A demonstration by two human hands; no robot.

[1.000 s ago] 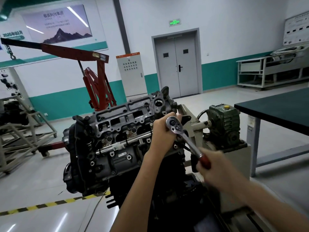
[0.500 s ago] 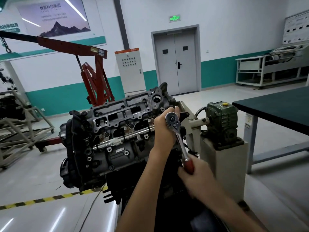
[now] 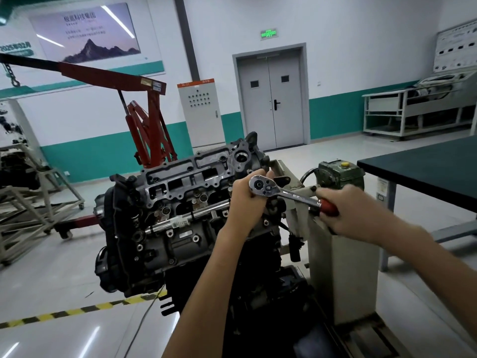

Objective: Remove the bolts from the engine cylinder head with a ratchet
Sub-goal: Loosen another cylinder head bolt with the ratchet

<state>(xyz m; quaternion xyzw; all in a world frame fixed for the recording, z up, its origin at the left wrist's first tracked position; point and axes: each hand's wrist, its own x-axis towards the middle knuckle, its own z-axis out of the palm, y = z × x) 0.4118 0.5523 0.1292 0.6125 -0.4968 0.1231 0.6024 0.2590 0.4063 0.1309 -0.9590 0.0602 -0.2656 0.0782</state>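
Ratchet [image 3: 289, 195]: I have the left hand [image 3: 247, 200] curled round it just under its round head, and the right hand [image 3: 346, 213] gripping the red handle end. Handle points right, slightly down. Head sits at the right end of the cylinder head [image 3: 180, 187]; bolt hidden by the fingers. Green gearbox [image 3: 338, 174] just behind the handle. Red hoist [image 3: 147, 130] well behind the engine. Dark table [image 3: 426, 171] at right.

Engine cylinder head [image 3: 185, 182] at centre. Ratchet [image 3: 294, 197] sits at its right end, handle running right. Left hand [image 3: 247, 200] wraps the ratchet's head; right hand [image 3: 346, 213] grips the handle. Gear reducer [image 3: 338, 174] just right of engine, table [image 3: 426, 171] farther right. Engine hoist [image 3: 144, 125] behind left; control cabinet [image 3: 198, 112] and double door [image 3: 271, 99] at back wall.
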